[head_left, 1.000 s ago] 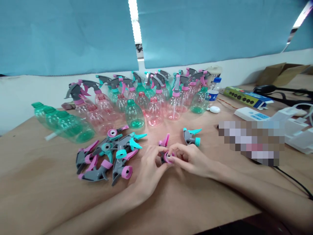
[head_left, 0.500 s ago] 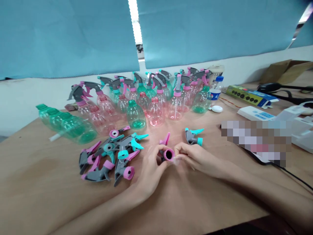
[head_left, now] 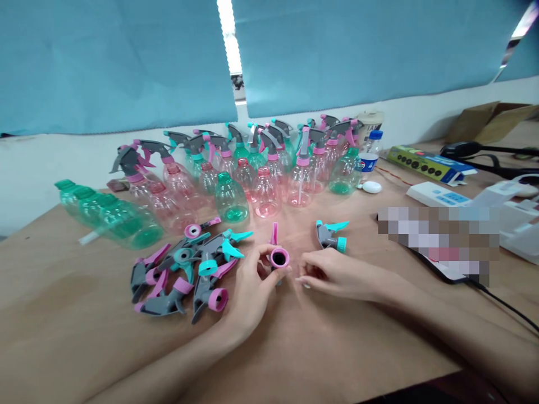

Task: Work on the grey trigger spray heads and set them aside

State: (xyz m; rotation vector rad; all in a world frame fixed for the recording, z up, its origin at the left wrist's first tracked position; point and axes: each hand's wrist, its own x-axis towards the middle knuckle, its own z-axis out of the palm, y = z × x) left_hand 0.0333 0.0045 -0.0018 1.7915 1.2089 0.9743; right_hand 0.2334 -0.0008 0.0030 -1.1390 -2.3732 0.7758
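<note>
Since a moment ago the right hand [head_left: 332, 275] has drawn away from the spray head [head_left: 278, 255] and now rests on the worktop [head_left: 320, 348], fingers loosely curled, holding nothing I can make out. Only the left hand [head_left: 252, 286] grips the spray head, pink collar facing the camera. A pile of spray heads [head_left: 185, 269] lies to its left, bottles [head_left: 252, 174] stand behind.

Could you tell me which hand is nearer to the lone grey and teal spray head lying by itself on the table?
Right. The right hand lies just below the teal spray head; the left hand, holding a pink-collared spray head, is farther left.
</note>
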